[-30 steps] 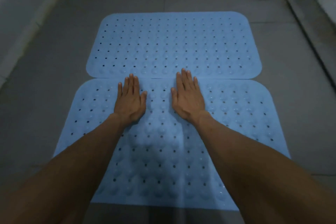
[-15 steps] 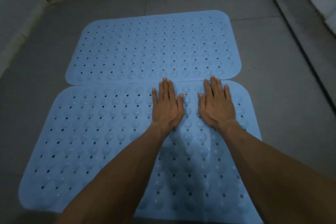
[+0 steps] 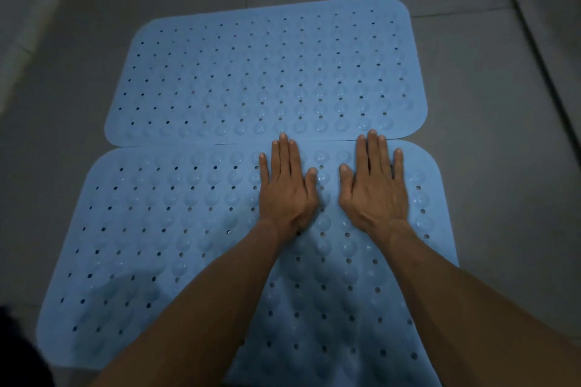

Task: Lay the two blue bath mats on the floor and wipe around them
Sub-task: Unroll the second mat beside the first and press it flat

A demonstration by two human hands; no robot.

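- Since a moment ago my two hands have slid along the near mat (image 3: 176,229) toward its right end, pressing it down beside the seam.
- My left hand (image 3: 287,188) lies flat, fingers straight and together, palm on the near mat, fingertips reaching the seam with the far mat (image 3: 267,72).
- My right hand (image 3: 374,185) is flat too, fingers spread a little, just right of the left one, its fingertips on or at the far mat's near edge. Neither hand holds anything.
- Both mats lie on the grey floor (image 3: 490,166), long edges touching; the far mat sits shifted right of the near mat.
- I judge the laying nearly done; wiping around the mats has not begun, and I see no cloth.
- Risk: if I push forward while pressing, the near mat could ride over the far mat's edge or shove it askew.
- If the bumps do not grip the floor, a corner may stay lifted; I cannot tell from here.
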